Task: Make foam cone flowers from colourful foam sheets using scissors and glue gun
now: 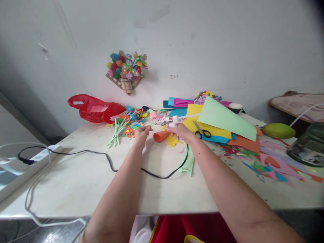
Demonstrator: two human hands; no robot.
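My right hand (pixel 181 131) is wrapped round the handle of a white hot glue gun (pixel 175 118). Its nozzle points left, and a long glue stick (pixel 189 116) pokes out of the back. The gun's black cord (pixel 159 177) runs under my left forearm to the left side. To the left of the gun, the fingers of my left hand (pixel 143 134) are pinched together; whatever they hold is too small to make out. Between my hands lies a rolled orange piece of craft foam or paper (pixel 160 136). Foam flowers (pixel 129 132) and pale green stems (pixel 117 133) lie beyond my left hand.
A red plastic bag (pixel 95 109) sits at the back left. Coloured sheets (pixel 225 118), black-handled scissors (pixel 202 131) and scraps (pixel 273 168) spread over the right side. A power strip (pixel 37 158) is at the left edge. A flower decoration (pixel 128 72) hangs on the wall.
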